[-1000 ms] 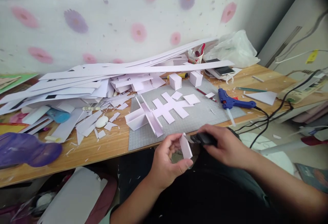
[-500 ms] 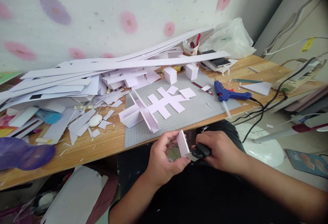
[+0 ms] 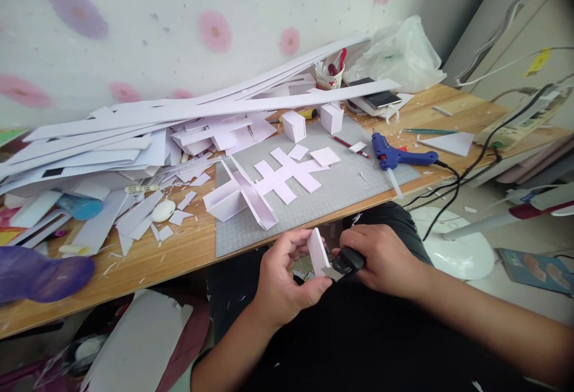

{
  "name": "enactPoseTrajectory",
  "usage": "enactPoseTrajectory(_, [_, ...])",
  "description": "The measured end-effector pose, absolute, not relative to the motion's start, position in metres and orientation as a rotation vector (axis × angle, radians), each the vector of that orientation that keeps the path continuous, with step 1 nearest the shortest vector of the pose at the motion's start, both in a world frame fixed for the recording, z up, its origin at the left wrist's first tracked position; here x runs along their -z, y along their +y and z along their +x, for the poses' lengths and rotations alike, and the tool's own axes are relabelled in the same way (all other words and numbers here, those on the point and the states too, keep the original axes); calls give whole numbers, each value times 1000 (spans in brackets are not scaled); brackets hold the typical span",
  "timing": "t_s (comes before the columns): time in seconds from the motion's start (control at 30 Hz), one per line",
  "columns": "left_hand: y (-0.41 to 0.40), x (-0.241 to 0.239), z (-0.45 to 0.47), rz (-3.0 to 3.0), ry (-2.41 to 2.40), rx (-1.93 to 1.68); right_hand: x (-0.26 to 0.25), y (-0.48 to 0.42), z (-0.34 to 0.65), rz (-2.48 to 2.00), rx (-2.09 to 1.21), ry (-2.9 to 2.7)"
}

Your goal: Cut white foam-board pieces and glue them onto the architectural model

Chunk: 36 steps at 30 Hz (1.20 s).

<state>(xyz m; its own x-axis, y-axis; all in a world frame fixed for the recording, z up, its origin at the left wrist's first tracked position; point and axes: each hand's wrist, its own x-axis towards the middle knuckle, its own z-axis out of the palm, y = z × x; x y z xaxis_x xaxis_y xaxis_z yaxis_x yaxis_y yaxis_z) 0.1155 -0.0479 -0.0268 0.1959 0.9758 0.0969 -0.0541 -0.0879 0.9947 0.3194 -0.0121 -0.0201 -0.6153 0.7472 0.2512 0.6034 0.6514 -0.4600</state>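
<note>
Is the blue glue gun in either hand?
No, the glue gun lies on the desk, away from the left hand and right hand.

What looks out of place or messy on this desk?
White strips lie in a loose heap on the desk, and small scraps are scattered beside the mat. The glue gun lies on its side.

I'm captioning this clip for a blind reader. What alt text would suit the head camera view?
The left hand pinches a small white board piece while the right hand holds a black cutter against its lower edge. Beyond them, a wooden desk carries a grey cutting mat with white cut-outs, a blue glue gun and a heap of white board strips.
</note>
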Motion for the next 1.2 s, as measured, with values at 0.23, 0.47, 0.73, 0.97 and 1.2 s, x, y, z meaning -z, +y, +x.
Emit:
enactPoseTrajectory(0.23, [-52,32,116,1291,976,-1140,27,-14,319,-1073,-510,-2432])
enactPoseTrajectory(0.47, [-58,38,118,1236,945,-1154,37,-15,317,-1098,-564,-2441])
enactPoseTrajectory(0.73, [-67,42,119,1143,944,-1085,55,-19,316,-1170,-651,-2441])
enactPoseTrajectory(0.97, [-72,48,118,1079,988,-1038,68,-18,315,-1240,-679,-2478])
enactPoseTrajectory(1.2, [-72,46,119,1021,1018,-989,71,-16,315,-1289,-746,-2491])
